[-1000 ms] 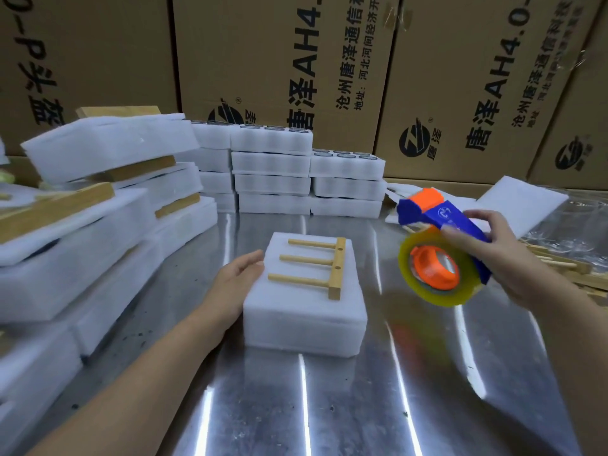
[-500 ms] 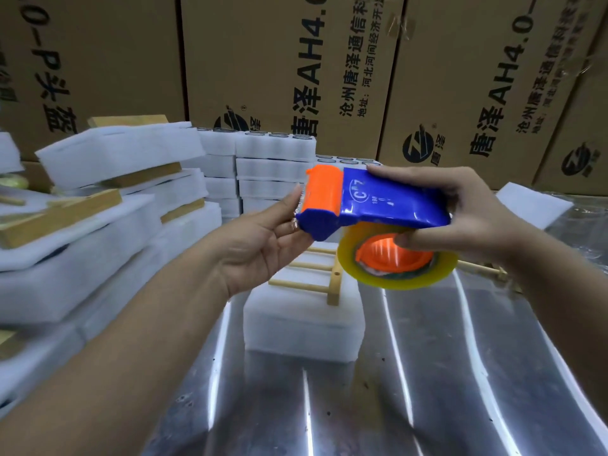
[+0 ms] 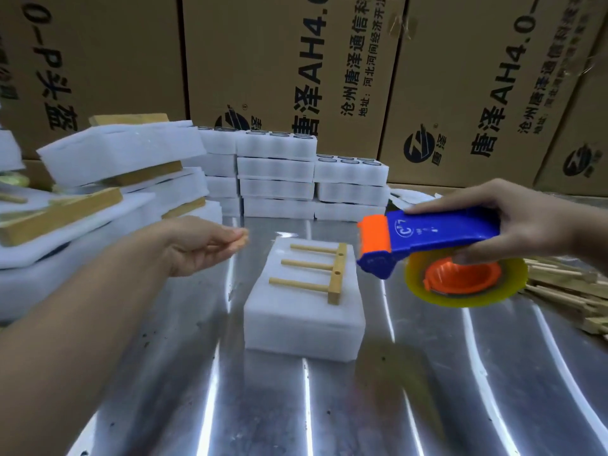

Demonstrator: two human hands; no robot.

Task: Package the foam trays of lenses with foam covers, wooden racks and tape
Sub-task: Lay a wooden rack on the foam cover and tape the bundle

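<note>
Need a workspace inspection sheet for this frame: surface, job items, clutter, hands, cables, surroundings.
Surface: shiny metal table, glare streaks and small dark specks.
Job's things: foam block at centre, wooden rack lying on top; no tape visible on it.
Clutter: stacked foam trays at back; foam-and-wood bundles piled left; loose wooden racks at right.
Hands: right hand grips tape dispenser above the table; left hand raised, fingertips pinched together, tape between them cannot be told.
Cables: nothing seen.
Surroundings: printed cardboard boxes behind the table.
</note>
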